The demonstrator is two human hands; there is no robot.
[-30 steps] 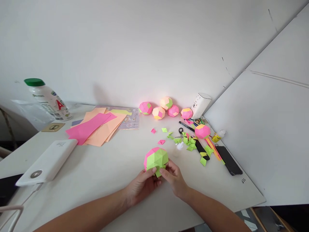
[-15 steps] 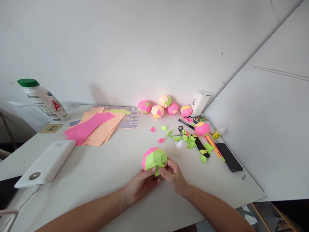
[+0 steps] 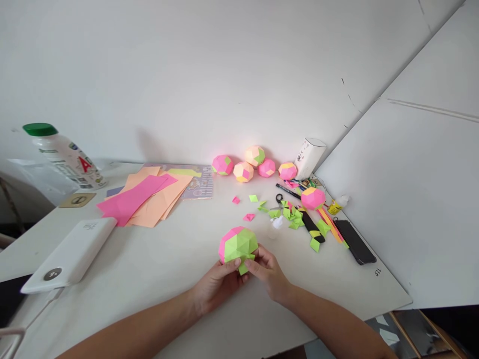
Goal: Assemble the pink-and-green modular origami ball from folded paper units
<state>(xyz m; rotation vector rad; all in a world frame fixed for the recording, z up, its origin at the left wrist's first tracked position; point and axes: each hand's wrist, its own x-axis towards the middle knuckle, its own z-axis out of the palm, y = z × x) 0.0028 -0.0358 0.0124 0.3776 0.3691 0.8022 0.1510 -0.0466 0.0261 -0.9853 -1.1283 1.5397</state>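
Observation:
A green and pink folded-paper ball [image 3: 239, 243] is held between my two hands near the front of the table. My left hand [image 3: 219, 281] supports it from below and the left, its thumb on the lower green faces. My right hand [image 3: 268, 271] grips its lower right side, with thumb and finger at a green flap that sticks out at the bottom. The fingers behind the ball are partly hidden. Just beyond it lie small pink folded pieces [image 3: 249, 217], and to the right a loose heap of green folded pieces [image 3: 295, 218].
Several finished paper balls [image 3: 243, 172] stand along the wall. On the left are coloured paper sheets [image 3: 138, 199], a white power bank [image 3: 71, 257] and a bottle [image 3: 69, 159]. On the right lie a cutter [image 3: 312, 227], scissors [image 3: 279, 198], a glue bottle [image 3: 339, 204] and a black phone [image 3: 355, 242].
The view has shifted very slightly. Both hands keep the same hold on the paper ball, and nothing else has visibly moved.

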